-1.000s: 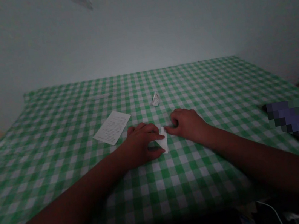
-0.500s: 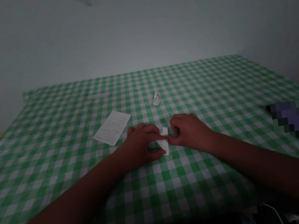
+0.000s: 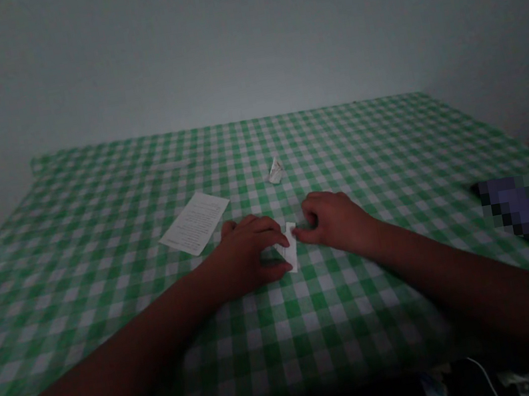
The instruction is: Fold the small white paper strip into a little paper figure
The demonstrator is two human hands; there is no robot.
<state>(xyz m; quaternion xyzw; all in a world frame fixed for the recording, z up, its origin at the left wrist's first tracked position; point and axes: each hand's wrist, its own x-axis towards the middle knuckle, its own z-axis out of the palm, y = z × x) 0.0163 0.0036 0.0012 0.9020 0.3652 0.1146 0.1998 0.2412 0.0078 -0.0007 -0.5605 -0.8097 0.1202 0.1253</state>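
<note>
A small white piece of folded paper (image 3: 293, 254) lies on the checked cloth between my hands. My left hand (image 3: 246, 255) pins it from the left, thumb tip near its lower end and index fingertip higher up, with a gap between the two. At the paper's upper right edge, the extended thumb of my right hand (image 3: 333, 219) touches it while the other fingers curl into the palm. My left hand covers part of the paper's left side, where faint print shows. Beyond my hands lies another small crumpled, folded paper piece (image 3: 275, 171).
A printed sheet (image 3: 195, 224) lies left of my left hand. Farther back is a thin pale strip (image 3: 170, 165). A dark-edged phone-like device (image 3: 528, 228), partly blurred out, rests at the right. The green-and-white tablecloth (image 3: 280, 351) reaches a grey wall (image 3: 238, 40).
My right thumb has moved up along the folded paper, and its tip has parted from my left index finger. That index finger has bent downward. The view has shifted slightly.
</note>
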